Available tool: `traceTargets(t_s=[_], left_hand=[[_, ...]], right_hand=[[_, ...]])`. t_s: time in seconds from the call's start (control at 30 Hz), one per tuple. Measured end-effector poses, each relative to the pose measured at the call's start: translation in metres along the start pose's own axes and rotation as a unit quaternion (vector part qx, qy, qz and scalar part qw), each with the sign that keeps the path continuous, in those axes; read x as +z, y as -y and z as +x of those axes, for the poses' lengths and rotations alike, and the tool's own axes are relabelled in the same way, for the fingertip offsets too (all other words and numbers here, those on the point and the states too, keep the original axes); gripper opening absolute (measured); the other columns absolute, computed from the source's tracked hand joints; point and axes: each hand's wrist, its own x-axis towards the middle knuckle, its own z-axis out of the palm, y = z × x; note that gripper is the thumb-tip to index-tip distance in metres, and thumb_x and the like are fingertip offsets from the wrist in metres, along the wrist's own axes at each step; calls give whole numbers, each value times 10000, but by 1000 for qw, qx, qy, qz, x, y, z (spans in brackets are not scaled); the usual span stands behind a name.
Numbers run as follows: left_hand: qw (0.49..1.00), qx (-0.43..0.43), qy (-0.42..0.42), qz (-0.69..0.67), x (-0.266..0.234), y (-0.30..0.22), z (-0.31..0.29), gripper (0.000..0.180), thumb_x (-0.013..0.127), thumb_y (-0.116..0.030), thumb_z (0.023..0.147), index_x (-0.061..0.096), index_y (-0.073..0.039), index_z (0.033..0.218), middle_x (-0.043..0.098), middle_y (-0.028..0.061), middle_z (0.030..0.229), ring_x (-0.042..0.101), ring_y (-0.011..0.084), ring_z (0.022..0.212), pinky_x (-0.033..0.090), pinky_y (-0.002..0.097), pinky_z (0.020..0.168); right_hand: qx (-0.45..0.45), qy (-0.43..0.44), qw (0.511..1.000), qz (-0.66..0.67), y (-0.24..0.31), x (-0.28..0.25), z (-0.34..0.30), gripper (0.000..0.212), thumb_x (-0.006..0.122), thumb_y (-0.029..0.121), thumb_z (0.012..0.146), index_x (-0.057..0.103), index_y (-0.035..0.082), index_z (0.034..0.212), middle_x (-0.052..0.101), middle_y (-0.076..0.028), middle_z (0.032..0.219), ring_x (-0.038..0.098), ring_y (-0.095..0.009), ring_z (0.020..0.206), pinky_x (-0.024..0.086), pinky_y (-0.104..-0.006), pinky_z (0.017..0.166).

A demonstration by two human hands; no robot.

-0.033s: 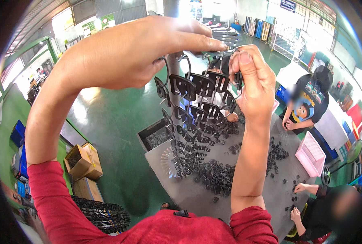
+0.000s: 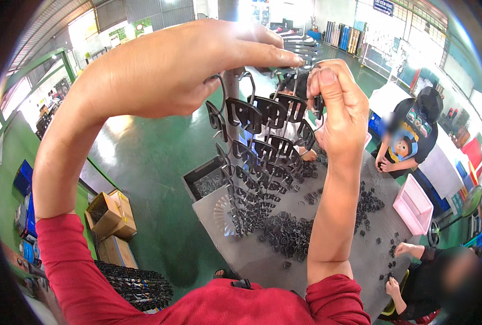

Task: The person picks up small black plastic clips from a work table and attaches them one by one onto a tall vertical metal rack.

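My left hand [image 2: 176, 70] reaches across the top of a hanging rack, fingers stretched out to the right and thumb bent beside a metal hook [image 2: 247, 81]. Its fingertip meets the rack's top close to my right hand [image 2: 343, 103]. That right hand is closed, thumb pressed to fingers, with a black plastic buckle [image 2: 318, 106] at its grip; part of it is hidden behind the fingers. Below both hands, black plastic buckles [image 2: 243, 114] hang in strands on hooks around a grey pole [image 2: 231, 95].
A grey table [image 2: 235, 257] holds a pile of loose black buckles [image 2: 287, 235]. A pink basket [image 2: 413, 205] sits at its right edge. One person [image 2: 422, 124] stands at right; another person's hands [image 2: 395, 284] handle pieces lower right. Cardboard boxes [image 2: 111, 214] lie left on the green floor.
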Motion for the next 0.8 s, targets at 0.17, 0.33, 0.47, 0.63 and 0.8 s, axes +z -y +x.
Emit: traceTargets(t_s=[0.17, 0.33, 0.47, 0.63, 0.8], left_hand=[[998, 44, -32, 19, 7, -4, 8, 751, 427, 189, 625, 503, -154, 1289, 496, 116, 1295, 487, 317, 1186, 426, 380, 951], [996, 76, -34, 15, 2, -13, 18, 757, 454, 193, 610, 506, -147, 1285, 497, 126, 1291, 490, 328, 1179, 422, 386, 962], [997, 68, -30, 0, 2, -13, 22, 787, 454, 190, 586, 502, -155, 1291, 495, 128, 1292, 492, 330, 1174, 422, 390, 964], [999, 47, -16, 8, 0, -12, 24, 827, 429, 191, 547, 502, -160, 1293, 499, 136, 1288, 489, 325, 1179, 411, 384, 978], [999, 45, 16, -23, -1, -4, 28, 769, 432, 173, 603, 472, -121, 1312, 483, 150, 1299, 482, 318, 1190, 407, 367, 975]], right_hand=[[4, -12, 999, -50, 6, -11, -3, 231, 505, 150, 939, 530, -12, 775, 480, -19, 703, 446, -97, 652, 374, -230, 614], [43, 38, 998, 27, 5, -28, 0, 299, 483, 217, 959, 527, 5, 754, 497, -6, 733, 439, -86, 664, 359, -224, 597], [106, 72, 939, 320, -8, -25, -1, 309, 463, 258, 968, 509, 19, 778, 488, -53, 773, 456, -116, 677, 383, -235, 607], [192, 72, 910, 360, -7, -21, 0, 321, 457, 271, 971, 498, 36, 757, 483, -15, 729, 399, -54, 578, 320, -187, 456], [44, -44, 994, -94, 0, -24, -6, 283, 482, 242, 963, 519, 45, 763, 463, 30, 646, 396, -37, 567, 321, -200, 493]])
